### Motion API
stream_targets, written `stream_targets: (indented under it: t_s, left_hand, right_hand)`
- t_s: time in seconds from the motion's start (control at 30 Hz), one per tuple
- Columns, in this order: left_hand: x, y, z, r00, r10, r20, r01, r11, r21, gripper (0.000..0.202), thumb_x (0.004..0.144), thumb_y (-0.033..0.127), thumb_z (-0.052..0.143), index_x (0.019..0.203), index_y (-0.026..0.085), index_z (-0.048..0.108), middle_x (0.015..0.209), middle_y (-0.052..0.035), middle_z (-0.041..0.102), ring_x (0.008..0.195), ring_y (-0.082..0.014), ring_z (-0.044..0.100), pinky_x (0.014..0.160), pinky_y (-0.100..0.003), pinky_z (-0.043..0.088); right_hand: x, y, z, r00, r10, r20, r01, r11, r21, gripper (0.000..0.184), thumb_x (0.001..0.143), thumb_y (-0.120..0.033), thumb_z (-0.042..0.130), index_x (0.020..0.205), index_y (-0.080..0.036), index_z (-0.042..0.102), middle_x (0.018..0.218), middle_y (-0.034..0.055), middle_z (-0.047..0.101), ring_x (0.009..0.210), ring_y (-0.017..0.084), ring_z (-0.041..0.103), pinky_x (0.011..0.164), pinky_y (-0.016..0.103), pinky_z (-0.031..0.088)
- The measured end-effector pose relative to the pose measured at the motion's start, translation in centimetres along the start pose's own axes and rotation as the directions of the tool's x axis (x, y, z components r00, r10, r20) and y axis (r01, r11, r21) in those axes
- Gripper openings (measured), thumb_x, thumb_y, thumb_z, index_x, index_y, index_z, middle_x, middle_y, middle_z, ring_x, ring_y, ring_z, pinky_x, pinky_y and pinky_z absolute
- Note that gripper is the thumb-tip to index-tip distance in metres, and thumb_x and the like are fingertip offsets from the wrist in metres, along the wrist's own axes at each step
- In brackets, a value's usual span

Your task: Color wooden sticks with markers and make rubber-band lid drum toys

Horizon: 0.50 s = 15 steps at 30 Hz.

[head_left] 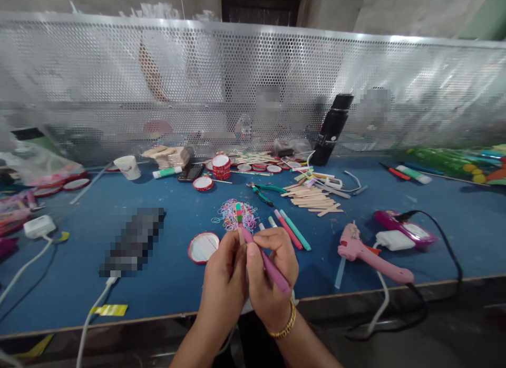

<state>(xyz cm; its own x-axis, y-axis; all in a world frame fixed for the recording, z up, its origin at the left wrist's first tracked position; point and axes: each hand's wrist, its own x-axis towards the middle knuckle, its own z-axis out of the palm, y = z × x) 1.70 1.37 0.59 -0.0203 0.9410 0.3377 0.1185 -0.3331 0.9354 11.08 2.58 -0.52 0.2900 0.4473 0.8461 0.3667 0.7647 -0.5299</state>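
My left hand (pixel 223 270) is closed around a wooden craft stick (pixel 239 214), whose upper end shows green and red coloring. In my right hand (pixel 271 299) is a pink-purple marker (pixel 279 277), its tip against or very near the stick just below the colored part. Behind the stick lies a pile of small colorful rubber bands (pixel 227 215). A round white disc with a red rim (pixel 203 248) rests beside my left hand. Close to my right hand are a red marker (pixel 290 232) and a teal marker (pixel 297 232).
Green-handled pliers (pixel 263 193) and loose craft sticks (pixel 314 199) lie farther back. To the right are a pink glue gun (pixel 371 256) and a purple device (pixel 419 233) with cables. A phone (pixel 134 239) lies left; a black bottle (pixel 332 131) leans against the perforated metal screen (pixel 261 62).
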Motion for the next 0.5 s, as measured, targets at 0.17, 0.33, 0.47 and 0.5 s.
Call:
stream_targets:
  t_s: [0.17, 0.33, 0.47, 0.5]
  left_hand:
    - [0.11, 0.06, -0.08, 1.000, 0.018, -0.016, -0.017, 0.999, 0.027, 0.015, 0.102, 0.031, 0.055, 0.093, 0.022, 0.062, 0.083, 0.0000, 0.060, 0.076, -0.0164, 0.052, 0.072, -0.027, 0.044]
    - [0.15, 0.05, -0.08, 1.000, 0.010, 0.002, -0.009, 1.000, -0.011, 0.017, 0.102, 0.032, 0.054, 0.096, 0.021, 0.065, 0.084, -0.0005, 0.062, 0.076, -0.0160, 0.053, 0.071, -0.026, 0.045]
    - [0.08, 0.12, -0.05, 1.000, -0.014, 0.011, 0.015, 0.996, -0.086, 0.019, 0.101, 0.035, 0.056, 0.096, 0.020, 0.067, 0.083, -0.0006, 0.060, 0.075, -0.0159, 0.052, 0.071, -0.026, 0.046]
    - [0.06, 0.15, -0.06, 1.000, -0.021, 0.011, 0.022, 0.995, -0.099, 0.020, 0.101, 0.036, 0.056, 0.096, 0.020, 0.067, 0.083, -0.0008, 0.060, 0.076, -0.0161, 0.052, 0.071, -0.026, 0.046]
  right_hand:
    - [-0.10, 0.04, 0.18, 0.999, 0.027, -0.036, -0.028, 0.999, -0.025, 0.009, 0.096, -0.014, 0.059, 0.100, -0.022, 0.061, 0.092, 0.0020, 0.066, 0.087, 0.018, 0.065, 0.080, 0.040, 0.056]
    - [-0.19, 0.17, 0.25, 0.995, 0.069, -0.071, -0.069, 0.998, 0.001, 0.009, 0.097, -0.014, 0.059, 0.100, -0.022, 0.060, 0.092, 0.0017, 0.065, 0.087, 0.017, 0.064, 0.077, 0.037, 0.055]
    - [-0.27, 0.21, 0.18, 0.997, 0.058, -0.053, -0.057, 0.998, 0.024, 0.009, 0.097, -0.014, 0.059, 0.100, -0.022, 0.060, 0.092, 0.0018, 0.064, 0.088, 0.018, 0.064, 0.078, 0.038, 0.056]
    - [-0.27, 0.20, 0.17, 0.997, 0.057, -0.050, -0.056, 0.998, 0.023, 0.009, 0.097, -0.014, 0.059, 0.100, -0.022, 0.061, 0.092, 0.0019, 0.065, 0.088, 0.018, 0.064, 0.078, 0.038, 0.056]
